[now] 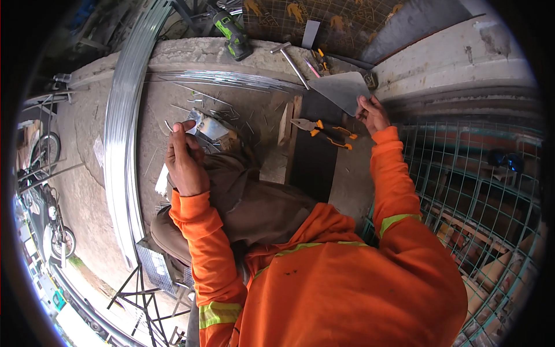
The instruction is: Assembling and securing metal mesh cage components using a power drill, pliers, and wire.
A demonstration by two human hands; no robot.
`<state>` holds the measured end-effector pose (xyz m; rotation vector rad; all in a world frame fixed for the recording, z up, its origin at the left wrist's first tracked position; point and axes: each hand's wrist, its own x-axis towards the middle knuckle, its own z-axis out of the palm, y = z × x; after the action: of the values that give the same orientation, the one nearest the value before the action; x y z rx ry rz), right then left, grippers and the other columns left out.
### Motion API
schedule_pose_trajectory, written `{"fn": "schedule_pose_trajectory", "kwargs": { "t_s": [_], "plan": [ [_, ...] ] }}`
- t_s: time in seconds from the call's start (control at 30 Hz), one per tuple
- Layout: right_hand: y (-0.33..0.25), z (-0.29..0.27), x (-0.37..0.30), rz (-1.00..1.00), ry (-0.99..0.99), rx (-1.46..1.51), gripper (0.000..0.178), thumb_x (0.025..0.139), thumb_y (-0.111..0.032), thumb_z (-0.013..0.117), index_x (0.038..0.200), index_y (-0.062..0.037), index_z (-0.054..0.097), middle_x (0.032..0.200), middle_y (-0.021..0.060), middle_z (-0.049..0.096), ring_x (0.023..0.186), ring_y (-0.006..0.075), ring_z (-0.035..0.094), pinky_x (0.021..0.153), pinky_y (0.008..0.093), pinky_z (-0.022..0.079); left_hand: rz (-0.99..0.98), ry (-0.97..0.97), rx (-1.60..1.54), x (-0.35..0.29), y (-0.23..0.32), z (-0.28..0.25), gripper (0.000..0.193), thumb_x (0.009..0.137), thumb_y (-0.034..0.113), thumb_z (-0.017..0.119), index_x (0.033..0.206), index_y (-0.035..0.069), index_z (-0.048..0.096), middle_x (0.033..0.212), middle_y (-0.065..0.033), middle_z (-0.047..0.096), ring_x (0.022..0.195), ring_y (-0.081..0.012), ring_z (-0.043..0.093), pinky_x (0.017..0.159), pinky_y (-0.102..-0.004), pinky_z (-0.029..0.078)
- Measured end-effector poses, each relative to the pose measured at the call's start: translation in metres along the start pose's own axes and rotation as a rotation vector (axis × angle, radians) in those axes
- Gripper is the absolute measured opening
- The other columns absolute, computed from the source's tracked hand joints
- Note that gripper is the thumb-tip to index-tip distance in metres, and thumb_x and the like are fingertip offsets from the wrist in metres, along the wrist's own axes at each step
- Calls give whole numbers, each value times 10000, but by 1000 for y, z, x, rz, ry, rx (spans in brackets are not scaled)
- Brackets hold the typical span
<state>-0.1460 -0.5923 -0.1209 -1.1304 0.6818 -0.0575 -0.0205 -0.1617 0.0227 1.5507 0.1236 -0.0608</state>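
Observation:
My right hand (374,114) pinches the near corner of a grey, roughly triangular metal sheet (340,88), whose rest extends leftward. My left hand (186,162) is raised above my left knee with its fingers closed. Beside its fingertips shows a short curved wire (168,126); I cannot tell whether they grip it. Orange-and-black pliers (316,127) lie on a dark board (312,156), below the sheet. Past my left hand is a shiny bent metal piece (211,126).
Long metal strips (124,110) run along the left. A green drill (231,33), a hammer (293,65) and a pink marker (312,67) lie at the back, near thin metal rods (231,80). Green wire mesh (462,191) stands at right. A motorcycle (51,222) stands far left.

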Motion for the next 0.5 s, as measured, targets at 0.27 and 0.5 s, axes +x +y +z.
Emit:
{"fn": "schedule_pose_trajectory", "kwargs": {
  "t_s": [0.27, 0.5],
  "plan": [
    [28, 8, 39, -138, 141, -758, 490, 851, -448, 751, 1070, -22, 649, 923, 41, 654, 771, 172, 608, 699, 327, 489, -136, 47, -98, 2, 3, 4, 378, 1000, 408, 582, 997, 46, 690, 632, 63, 454, 510, -25, 335, 472, -199, 234],
    [56, -6, 57, -215, 171, -721, 753, 810, -466, 775, 1323, 37, 550, 1101, 211, 656, 1027, 310, 630, 916, 349, 480, -55, 22, -50, 2, 1, 6, 384, 1006, 409, 569, 990, 44, 689, 633, 59, 464, 509, -27, 350, 468, -200, 242]
  ]
}}
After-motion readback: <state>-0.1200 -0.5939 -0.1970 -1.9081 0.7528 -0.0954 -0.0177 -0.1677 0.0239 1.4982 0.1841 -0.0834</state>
